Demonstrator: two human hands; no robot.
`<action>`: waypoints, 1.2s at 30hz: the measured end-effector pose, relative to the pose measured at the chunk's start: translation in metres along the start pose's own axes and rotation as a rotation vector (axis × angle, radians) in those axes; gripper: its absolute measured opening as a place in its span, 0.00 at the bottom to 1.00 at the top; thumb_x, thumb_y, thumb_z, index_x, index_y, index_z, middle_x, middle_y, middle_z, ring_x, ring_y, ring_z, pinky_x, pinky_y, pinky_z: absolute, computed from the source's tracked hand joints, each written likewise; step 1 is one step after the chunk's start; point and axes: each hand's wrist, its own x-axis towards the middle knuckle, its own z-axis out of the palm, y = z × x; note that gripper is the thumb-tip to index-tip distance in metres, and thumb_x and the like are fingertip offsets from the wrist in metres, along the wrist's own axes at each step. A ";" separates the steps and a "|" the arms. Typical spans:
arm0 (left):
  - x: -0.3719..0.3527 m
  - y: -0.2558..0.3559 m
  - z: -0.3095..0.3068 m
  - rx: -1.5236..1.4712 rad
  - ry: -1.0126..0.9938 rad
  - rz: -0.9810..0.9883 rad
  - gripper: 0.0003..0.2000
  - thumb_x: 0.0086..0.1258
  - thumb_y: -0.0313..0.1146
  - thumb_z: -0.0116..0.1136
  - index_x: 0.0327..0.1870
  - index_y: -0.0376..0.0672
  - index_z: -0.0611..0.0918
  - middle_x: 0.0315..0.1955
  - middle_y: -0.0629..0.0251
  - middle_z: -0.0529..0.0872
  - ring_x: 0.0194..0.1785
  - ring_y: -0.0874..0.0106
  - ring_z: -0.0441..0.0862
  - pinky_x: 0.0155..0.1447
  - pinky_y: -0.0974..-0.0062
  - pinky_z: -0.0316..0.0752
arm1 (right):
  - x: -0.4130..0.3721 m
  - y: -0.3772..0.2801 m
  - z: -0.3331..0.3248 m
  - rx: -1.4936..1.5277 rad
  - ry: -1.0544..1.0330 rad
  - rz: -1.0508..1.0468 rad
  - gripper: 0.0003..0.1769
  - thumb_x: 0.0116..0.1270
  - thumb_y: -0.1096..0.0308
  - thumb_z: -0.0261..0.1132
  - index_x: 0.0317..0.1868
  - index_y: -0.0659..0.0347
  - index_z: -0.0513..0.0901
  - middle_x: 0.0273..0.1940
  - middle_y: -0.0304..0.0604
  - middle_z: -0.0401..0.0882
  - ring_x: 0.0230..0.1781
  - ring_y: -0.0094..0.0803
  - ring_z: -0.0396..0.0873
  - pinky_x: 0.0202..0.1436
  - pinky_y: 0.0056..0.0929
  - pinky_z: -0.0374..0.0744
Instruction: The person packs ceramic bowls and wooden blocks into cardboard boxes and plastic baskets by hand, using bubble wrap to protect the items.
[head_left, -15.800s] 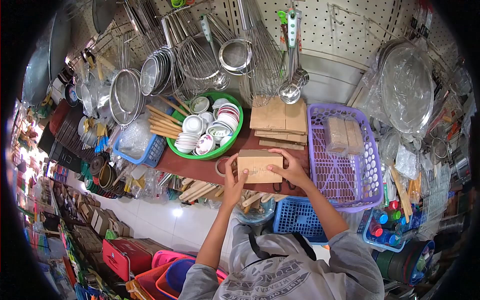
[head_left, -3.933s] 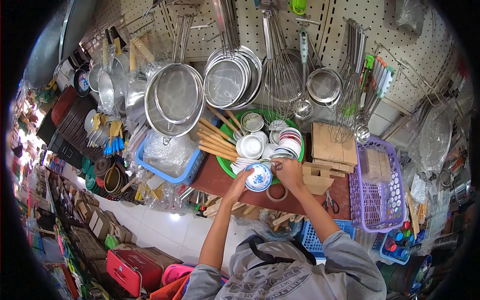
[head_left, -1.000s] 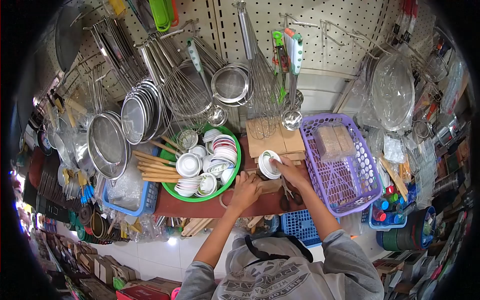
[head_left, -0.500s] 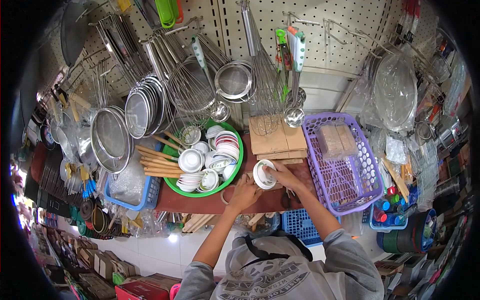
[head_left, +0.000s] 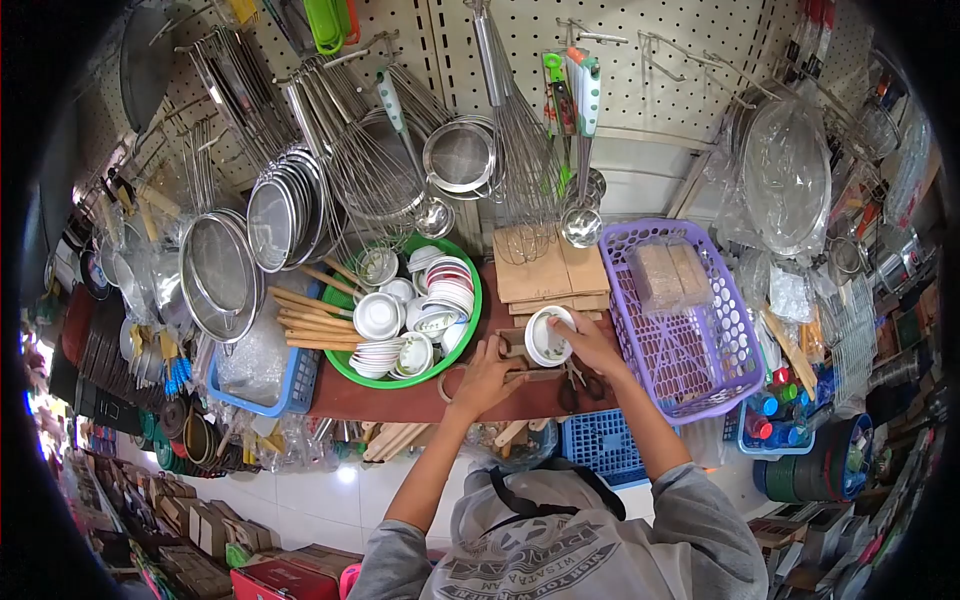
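A small white bowl with a green leaf print inside is in my right hand, thumb over its rim and fingers closed on its side. To its left, my left hand is apart from the bowl, with fingers spread and thumb stretched out, low over the red-brown tabletop. Left of that hand stands a green basin holding several similar bowls, some stacked. Dark-handled scissors lie below my right hand. A tape-like ring is partly hidden by my left hand.
Flat brown cardboard lies behind the bowl. A purple basket with a wrapped brown pack stands at the right. Whisks, strainers and ladles hang low above the table. Wooden handles jut toward the basin.
The bowl has moved slightly right in my right hand and its inside now tilts more toward view. My left hand has come away from it, leaving a gap.
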 end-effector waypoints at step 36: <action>0.004 -0.018 -0.007 -0.081 -0.339 -0.489 0.66 0.40 0.58 0.76 0.81 0.65 0.42 0.74 0.31 0.55 0.74 0.37 0.61 0.76 0.51 0.60 | -0.012 0.036 -0.021 -0.484 -0.049 -0.020 0.24 0.75 0.53 0.58 0.56 0.66 0.79 0.47 0.60 0.84 0.49 0.51 0.84 0.54 0.42 0.78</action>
